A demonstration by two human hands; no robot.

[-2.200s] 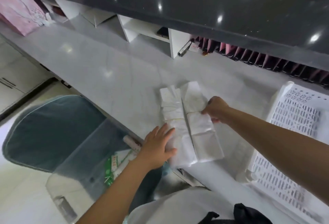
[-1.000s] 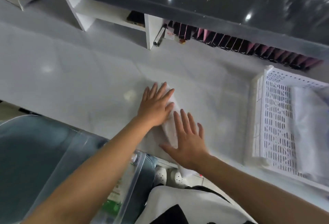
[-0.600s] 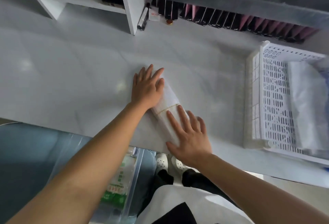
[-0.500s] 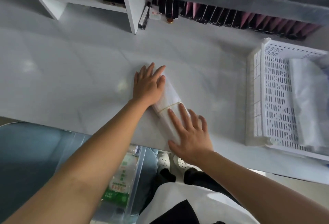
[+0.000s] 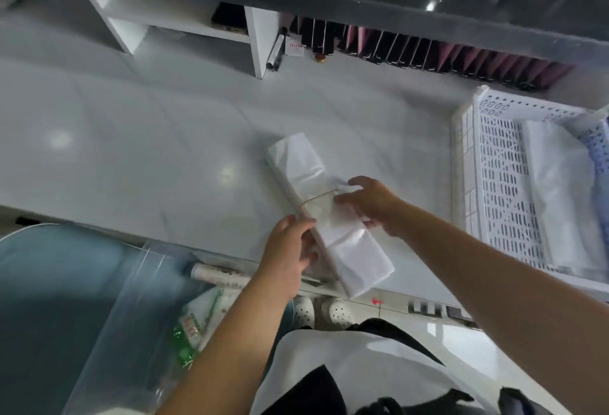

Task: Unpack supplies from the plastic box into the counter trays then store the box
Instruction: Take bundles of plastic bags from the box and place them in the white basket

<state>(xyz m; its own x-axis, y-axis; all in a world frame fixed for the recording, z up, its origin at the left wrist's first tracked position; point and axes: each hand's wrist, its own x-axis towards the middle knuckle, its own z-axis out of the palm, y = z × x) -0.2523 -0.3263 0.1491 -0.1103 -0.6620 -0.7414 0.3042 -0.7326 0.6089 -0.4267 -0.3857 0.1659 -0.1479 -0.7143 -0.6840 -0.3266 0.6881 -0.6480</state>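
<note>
A folded white bundle of bags point(image 5: 324, 208) (a thin rubber band point(image 5: 319, 198) cinches its middle) lies slantwise on the pale surface point(image 5: 138, 157), its near end jutting past the edge. The left hand point(image 5: 290, 254) grips its left side and the right hand point(image 5: 367, 202) clasps its right side at the band. The white perforated tray point(image 5: 504, 180) sits well to the right, and the clear plastic box point(image 5: 131, 322) stands below the surface's edge.

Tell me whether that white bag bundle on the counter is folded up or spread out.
Folded. The white bag bundle is a compact long block cinched by a rubber band, held by the left hand and right hand.
</note>
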